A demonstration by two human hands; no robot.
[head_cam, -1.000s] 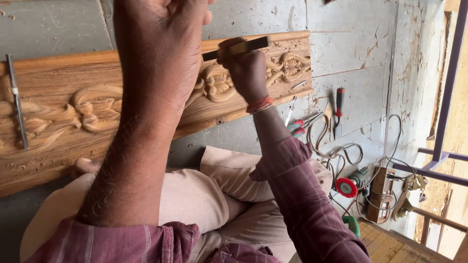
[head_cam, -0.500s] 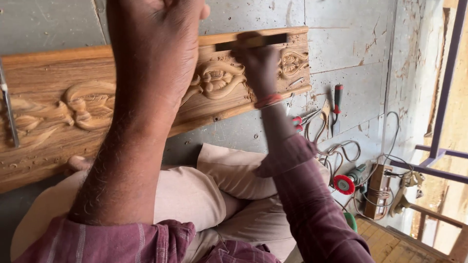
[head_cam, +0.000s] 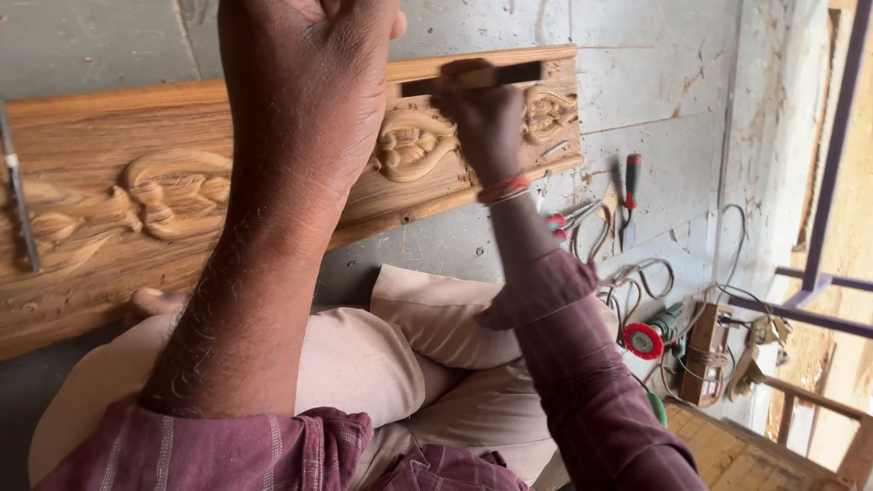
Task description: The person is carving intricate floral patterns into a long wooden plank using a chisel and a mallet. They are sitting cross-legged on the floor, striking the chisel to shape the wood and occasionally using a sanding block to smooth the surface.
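Two hands raised, right hand [head_cam: 486, 118] grip closed around dark mallet [head_cam: 509, 75], above carved plank [head_cam: 182, 195], left hand [head_cam: 309, 82] fisted.

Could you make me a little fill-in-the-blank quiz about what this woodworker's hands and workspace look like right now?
1. The right hand holds a long dark tool against a carved ____ plank.
2. The left hand is raised close to the camera, closed in a ____.
3. On the right wrist sits a ____ band.
4. On the floor lies a power tool with a ____ round disc.

Missing words: wooden; fist; red; red
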